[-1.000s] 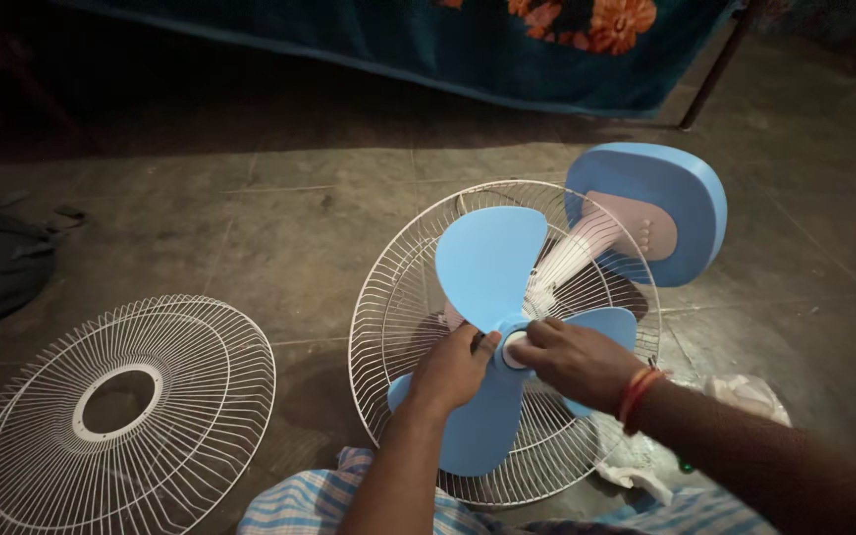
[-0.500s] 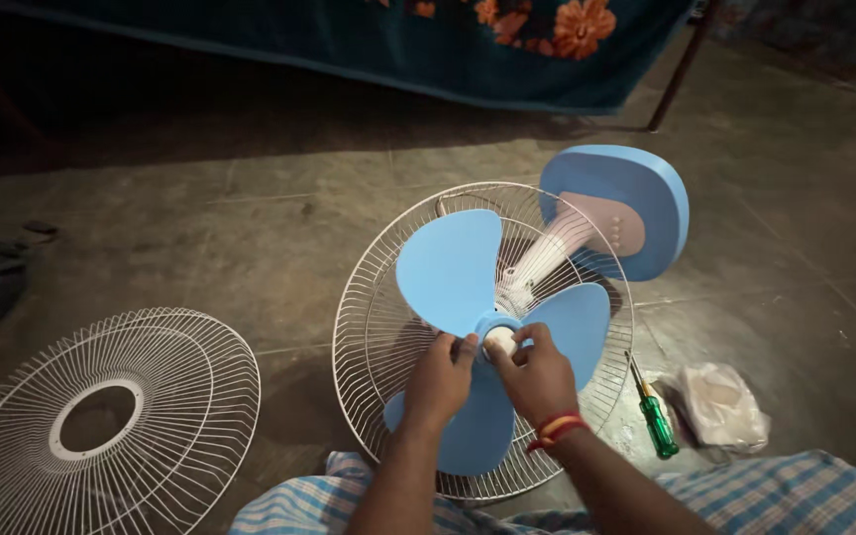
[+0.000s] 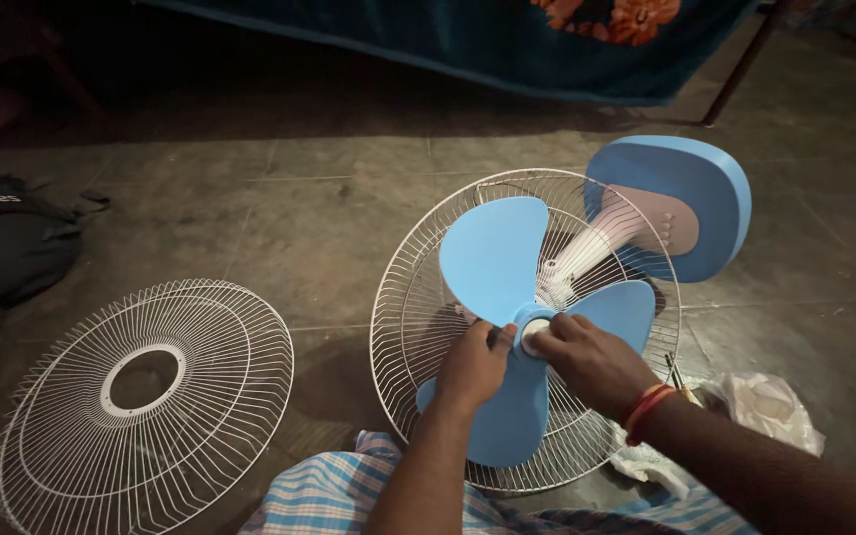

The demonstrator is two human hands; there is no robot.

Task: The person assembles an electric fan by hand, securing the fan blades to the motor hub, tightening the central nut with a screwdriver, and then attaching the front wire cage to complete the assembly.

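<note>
The left hand [image 3: 473, 369] holds the blue fan blade [image 3: 517, 317] steady, and the right hand [image 3: 587, 359] pinches the white cap [image 3: 535, 330] in its middle. The blade sits in the back grille [image 3: 413, 297] on the floor [image 3: 299, 218], with the front grille [image 3: 141, 386] lying apart to the left. It looks like the cap-turning step, so next the blade must stay put while the fingers twist.

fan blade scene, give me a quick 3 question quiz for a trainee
1. True or false: the loose wire guard lies flat on the floor, apart from the fan.
2. Which hand pinches the white hub cap? A) left hand B) right hand C) neither
3. Fill in: the fan's blue blade sits inside the rear ____ guard.

Key
1. True.
2. B: the right hand grips the cap, while the left hand steadies the blade beside it.
3. Wire.
</note>
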